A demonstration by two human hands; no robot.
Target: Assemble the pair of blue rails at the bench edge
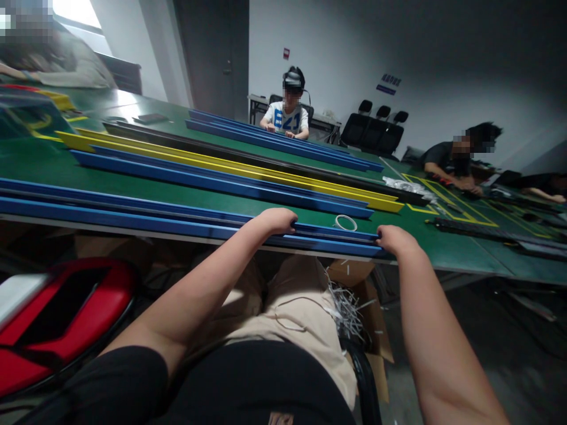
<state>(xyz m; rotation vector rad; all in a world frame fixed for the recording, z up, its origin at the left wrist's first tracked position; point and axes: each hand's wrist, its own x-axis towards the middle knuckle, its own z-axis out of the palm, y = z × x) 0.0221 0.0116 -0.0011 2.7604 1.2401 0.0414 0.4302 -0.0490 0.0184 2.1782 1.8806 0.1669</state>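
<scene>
Along the near table edge lies a long blue channel strip (190,228) with two raised walls and a groove between them. My left hand (280,221) is curled closed over it, right of its middle. At its right end, my right hand (396,238) has its fingers closed on the strip's tip. What lies under the fingers of both hands is hidden. Just behind the strip, between my hands, rests a white ring-shaped coil (345,223) on the green table (310,217).
Farther back lie another blue strip (212,182), yellow strips (248,171), a black strip (177,143) and more blue strips (274,141). A box of white shreds (349,313) stands below the edge, a red stool (88,313) at left. Several people sit around the table.
</scene>
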